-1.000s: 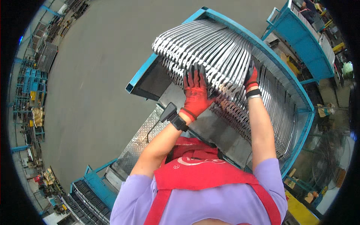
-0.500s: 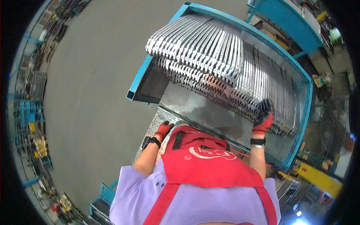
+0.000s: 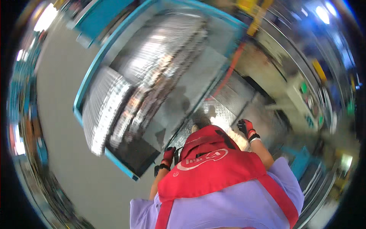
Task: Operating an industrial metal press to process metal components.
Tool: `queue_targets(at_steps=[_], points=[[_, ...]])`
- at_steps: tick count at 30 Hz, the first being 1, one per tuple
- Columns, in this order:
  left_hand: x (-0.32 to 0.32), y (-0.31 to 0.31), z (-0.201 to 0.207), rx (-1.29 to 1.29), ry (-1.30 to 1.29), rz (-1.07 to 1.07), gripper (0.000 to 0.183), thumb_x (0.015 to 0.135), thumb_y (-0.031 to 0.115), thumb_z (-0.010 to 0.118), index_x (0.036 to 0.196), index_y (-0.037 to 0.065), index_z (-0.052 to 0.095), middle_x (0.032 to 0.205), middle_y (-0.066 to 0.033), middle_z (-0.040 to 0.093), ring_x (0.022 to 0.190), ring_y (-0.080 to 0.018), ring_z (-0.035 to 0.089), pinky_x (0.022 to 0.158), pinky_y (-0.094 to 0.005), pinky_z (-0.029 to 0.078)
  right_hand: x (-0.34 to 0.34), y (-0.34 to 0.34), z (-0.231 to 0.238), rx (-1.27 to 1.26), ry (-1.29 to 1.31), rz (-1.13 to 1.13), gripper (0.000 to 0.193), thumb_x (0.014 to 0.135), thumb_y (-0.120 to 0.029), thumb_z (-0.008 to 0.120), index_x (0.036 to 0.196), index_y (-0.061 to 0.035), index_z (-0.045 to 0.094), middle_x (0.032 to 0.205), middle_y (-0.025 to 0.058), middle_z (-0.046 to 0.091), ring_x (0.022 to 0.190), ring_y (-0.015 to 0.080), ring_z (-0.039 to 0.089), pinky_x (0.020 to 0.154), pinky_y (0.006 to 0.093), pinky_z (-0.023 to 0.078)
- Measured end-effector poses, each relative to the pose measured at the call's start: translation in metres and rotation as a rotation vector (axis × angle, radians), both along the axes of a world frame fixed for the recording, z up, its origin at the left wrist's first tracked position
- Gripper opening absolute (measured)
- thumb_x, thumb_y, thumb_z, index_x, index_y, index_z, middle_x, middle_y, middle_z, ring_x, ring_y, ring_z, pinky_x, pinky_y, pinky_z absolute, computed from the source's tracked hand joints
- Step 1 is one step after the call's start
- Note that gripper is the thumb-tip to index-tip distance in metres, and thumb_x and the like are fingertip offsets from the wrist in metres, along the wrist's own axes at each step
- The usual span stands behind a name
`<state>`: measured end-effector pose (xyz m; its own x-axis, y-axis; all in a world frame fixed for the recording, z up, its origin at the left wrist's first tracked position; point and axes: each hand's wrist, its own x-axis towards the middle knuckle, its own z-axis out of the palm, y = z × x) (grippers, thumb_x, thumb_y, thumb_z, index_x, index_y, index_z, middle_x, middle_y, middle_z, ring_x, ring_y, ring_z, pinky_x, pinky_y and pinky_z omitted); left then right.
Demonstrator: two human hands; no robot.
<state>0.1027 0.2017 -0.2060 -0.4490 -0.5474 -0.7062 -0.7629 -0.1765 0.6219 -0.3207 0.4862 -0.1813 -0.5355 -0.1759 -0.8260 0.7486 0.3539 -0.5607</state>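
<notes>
My right hand [image 3: 247, 128], in a red and black glove, is held out to the right of my body above the floor plates. Its fingers look loosely curled, and nothing shows in them. My left hand [image 3: 169, 155], gloved the same way, hangs at my left side by the bin's near corner. Blur hides how its fingers lie. Rows of thin, curved silvery metal parts [image 3: 152, 49] stand packed on edge in a blue-framed metal bin [image 3: 89, 72]. A nearer stack of these parts [image 3: 105, 103] sits higher at the bin's left end. Neither hand touches the parts.
Shiny metal floor plates [image 3: 225, 108] lie along the bin's near side. A pale machine [image 3: 301, 95] with green buttons stands to the right. A yellow post [image 3: 255, 23] rises by the bin's far right corner. Another blue container [image 3: 101, 17] is at the far left.
My right hand has left the metal parts and is now out at my right side. My body and view have turned right, so the bin now appears farther left and slanted.
</notes>
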Motion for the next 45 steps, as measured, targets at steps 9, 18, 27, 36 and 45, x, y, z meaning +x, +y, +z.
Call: queue_targets(at_steps=[9,18,27,36,45], points=[[-0.116,-0.054,-0.023,-0.024,-0.054,-0.784,0.029,0.077,0.033,0.056,0.082,0.005,0.06,0.075,-0.0161,0.06,0.074,-0.032,0.061,0.066,-0.0401,0.047,0.184,0.187,-0.019,0.168,0.091,-0.23,0.018,0.085,-0.02,0.051,0.089,-0.0068,0.063,0.076,0.0073,0.064,0.063,0.0147,0.061,0.048,0.0277,0.042],[-0.28,0.072,0.044,-0.066,0.085,-0.924,0.031,0.08,0.034,0.059,0.086,0.004,0.06,0.073,-0.0076,0.061,0.063,-0.0168,0.055,0.057,-0.0312,0.043,0.308,0.286,-0.006,0.304,0.269,-0.414,0.021,0.082,-0.026,0.055,0.083,-0.0067,0.063,0.072,0.0053,0.064,0.064,0.0163,0.061,0.051,0.0288,0.045],[-0.325,0.145,-0.008,-0.172,0.315,-1.493,0.039,0.08,0.039,0.058,0.088,0.001,0.06,0.08,-0.0129,0.062,0.067,-0.0225,0.057,0.064,-0.0346,0.046,0.229,0.33,0.012,-0.037,0.06,-0.92,0.021,0.083,-0.025,0.054,0.094,-0.0095,0.062,0.081,0.0081,0.066,0.069,0.0169,0.062,0.058,0.0292,0.047],[-0.426,0.169,-0.021,-0.129,-0.072,-1.379,0.045,0.079,0.041,0.057,0.098,0.0,0.061,0.096,-0.0193,0.062,0.09,-0.0319,0.059,0.078,-0.0407,0.044,0.048,0.361,0.043,0.041,0.259,-0.537,0.024,0.085,-0.022,0.052,0.096,-0.0044,0.063,0.083,0.0045,0.064,0.075,0.0156,0.063,0.062,0.0268,0.048],[-0.584,0.232,0.11,0.188,0.274,-0.709,0.035,0.08,0.033,0.059,0.097,0.002,0.061,0.087,-0.0063,0.062,0.078,-0.0152,0.054,0.069,-0.0302,0.043,-0.142,0.384,0.144,0.19,0.504,-0.551,0.025,0.084,-0.022,0.059,0.102,-0.0053,0.065,0.083,-0.0004,0.065,0.069,0.0077,0.055,0.058,0.0224,0.042]])
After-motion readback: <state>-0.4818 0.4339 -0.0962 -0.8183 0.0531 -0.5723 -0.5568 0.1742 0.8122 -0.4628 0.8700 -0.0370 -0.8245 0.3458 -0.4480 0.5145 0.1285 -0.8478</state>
